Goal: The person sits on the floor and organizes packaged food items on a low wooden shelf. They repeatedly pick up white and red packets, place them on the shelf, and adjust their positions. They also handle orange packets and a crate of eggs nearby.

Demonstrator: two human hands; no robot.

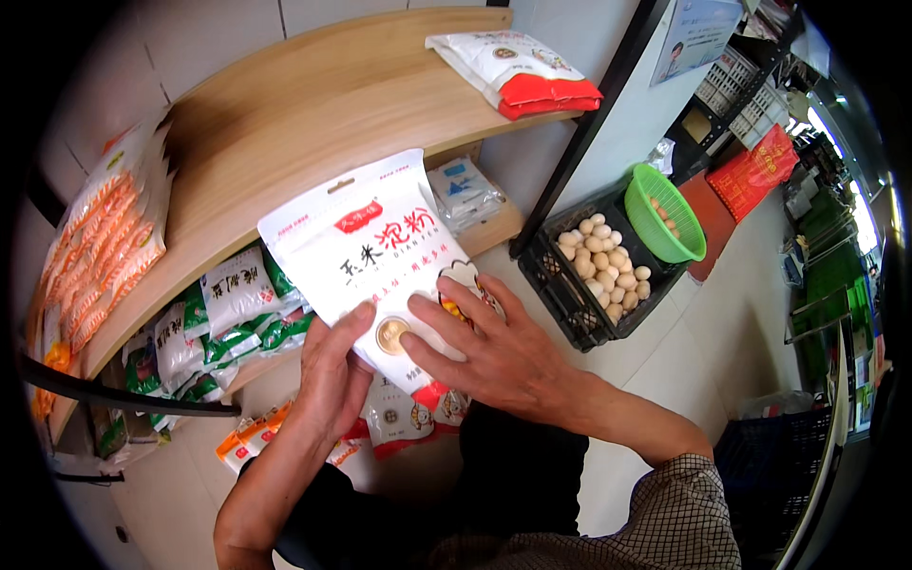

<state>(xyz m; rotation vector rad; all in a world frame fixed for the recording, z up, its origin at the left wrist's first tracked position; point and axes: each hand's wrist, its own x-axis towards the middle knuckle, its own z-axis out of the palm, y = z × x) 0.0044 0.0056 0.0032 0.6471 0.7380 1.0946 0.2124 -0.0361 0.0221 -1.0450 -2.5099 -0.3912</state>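
A white plastic food pouch [388,263] with red and black print is held tilted in front of me, its hang-hole end pointing up towards the shelf. My left hand [331,377] grips its lower left edge, thumb on the front and fingers behind. Across the lower right of the front lies my right hand [491,349], fingers spread; its thumb is out of sight. Below the pouch, similar white and red pouches [402,417] are partly hidden by my hands. Another similar pouch [516,71] lies at the right end of the wooden shelf [306,107].
Orange-and-white packets [107,242] stand stacked at the shelf's left end. Green and white bags [235,306] fill the lower shelf, with clear-wrapped packets [463,189] further right. A black shelf post [581,142] rises beside a black crate [566,320] of eggs [605,267] and a green plastic basket [662,214].
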